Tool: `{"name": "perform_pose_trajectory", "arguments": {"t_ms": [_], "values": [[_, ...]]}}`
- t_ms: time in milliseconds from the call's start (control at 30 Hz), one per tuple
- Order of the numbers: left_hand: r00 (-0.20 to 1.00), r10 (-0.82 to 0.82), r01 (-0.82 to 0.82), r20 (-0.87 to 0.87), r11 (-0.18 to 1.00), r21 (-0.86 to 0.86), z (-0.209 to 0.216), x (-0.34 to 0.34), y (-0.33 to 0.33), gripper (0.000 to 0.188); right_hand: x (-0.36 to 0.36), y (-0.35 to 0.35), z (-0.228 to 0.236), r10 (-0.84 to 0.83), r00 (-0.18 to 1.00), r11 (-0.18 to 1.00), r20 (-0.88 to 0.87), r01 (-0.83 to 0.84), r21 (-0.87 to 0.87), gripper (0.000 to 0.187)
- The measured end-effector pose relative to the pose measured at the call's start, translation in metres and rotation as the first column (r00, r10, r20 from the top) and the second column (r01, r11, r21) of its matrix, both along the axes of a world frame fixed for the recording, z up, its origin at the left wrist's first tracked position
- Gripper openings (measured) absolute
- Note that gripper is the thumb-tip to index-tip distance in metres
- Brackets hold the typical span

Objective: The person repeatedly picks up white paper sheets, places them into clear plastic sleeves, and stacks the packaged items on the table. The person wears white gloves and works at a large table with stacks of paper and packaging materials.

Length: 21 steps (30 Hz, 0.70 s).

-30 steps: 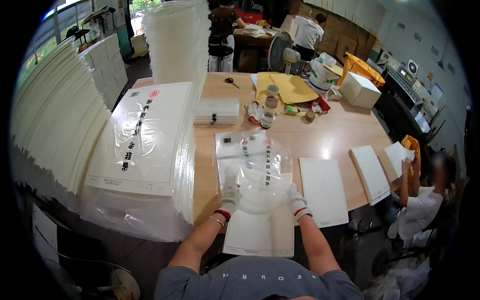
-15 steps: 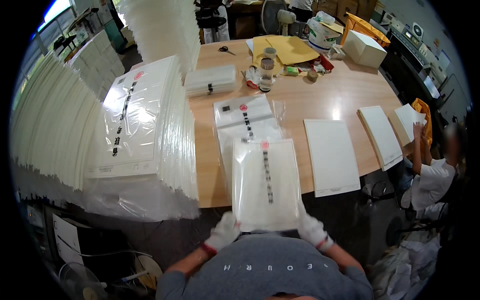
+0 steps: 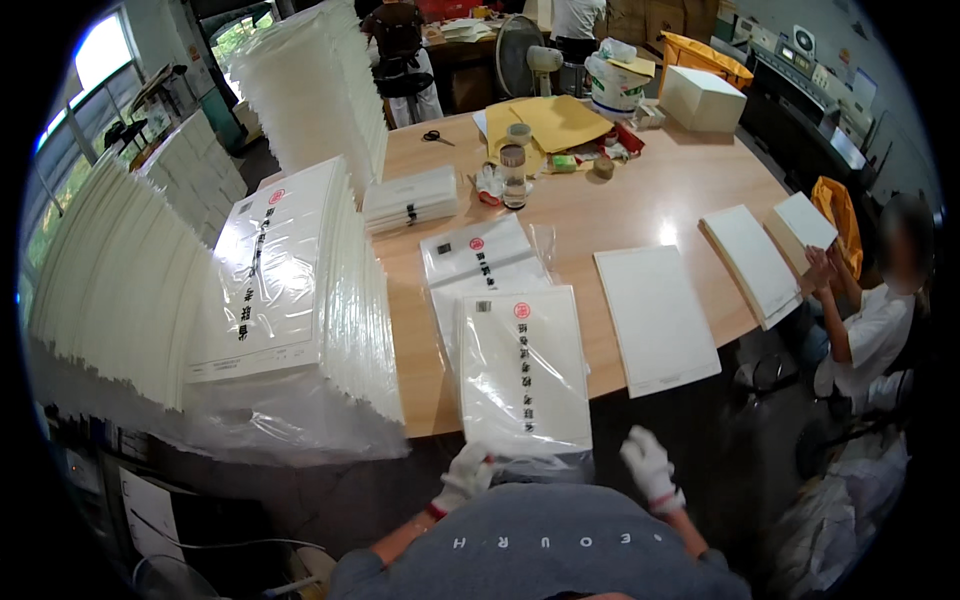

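Observation:
A clear plastic bag of white paper [image 3: 522, 370], printed with a red round mark and a black line of characters, lies at the table's front edge. Its loose plastic end hangs over the edge toward me. My left hand [image 3: 466, 476], in a white glove with a red cuff, pinches the bag's near left corner. My right hand [image 3: 651, 466], gloved alike, is raised off the bag to its right, fingers apart and holding nothing. Under the bag's far end lies another printed bag [image 3: 470, 240]. Right of them is a stack of white sheets [image 3: 657, 320].
Tall piles of bagged paper [image 3: 265, 270] crowd the left side. Two more paper stacks [image 3: 750, 262] [image 3: 800, 222] lie at the right, where a seated co-worker's hands [image 3: 822, 268] touch the farther one. Scissors [image 3: 436, 137], a bottle [image 3: 513, 178] and yellow envelopes [image 3: 560, 122] are farther back.
My right hand has let go of the bag and moved off to the right. The bag now lies flatter on the table edge, with my left hand still at its near corner.

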<state>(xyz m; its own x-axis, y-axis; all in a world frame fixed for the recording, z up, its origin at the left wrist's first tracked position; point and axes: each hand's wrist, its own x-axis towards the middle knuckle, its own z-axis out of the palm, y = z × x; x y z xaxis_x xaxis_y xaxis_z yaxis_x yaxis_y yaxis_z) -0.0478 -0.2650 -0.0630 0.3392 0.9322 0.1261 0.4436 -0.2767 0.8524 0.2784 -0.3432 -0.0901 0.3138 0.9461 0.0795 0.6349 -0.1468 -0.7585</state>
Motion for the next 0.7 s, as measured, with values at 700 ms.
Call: {"name": "perform_pose_trajectory", "arguments": {"t_ms": [700], "values": [[0.185,0.46,-0.897,0.868,0.44,-0.041,0.152,-0.294,0.065,0.023,-0.311,0.175,0.187,0.682,0.013,0.415,-0.732,-0.83,0.372,0.038]]}}
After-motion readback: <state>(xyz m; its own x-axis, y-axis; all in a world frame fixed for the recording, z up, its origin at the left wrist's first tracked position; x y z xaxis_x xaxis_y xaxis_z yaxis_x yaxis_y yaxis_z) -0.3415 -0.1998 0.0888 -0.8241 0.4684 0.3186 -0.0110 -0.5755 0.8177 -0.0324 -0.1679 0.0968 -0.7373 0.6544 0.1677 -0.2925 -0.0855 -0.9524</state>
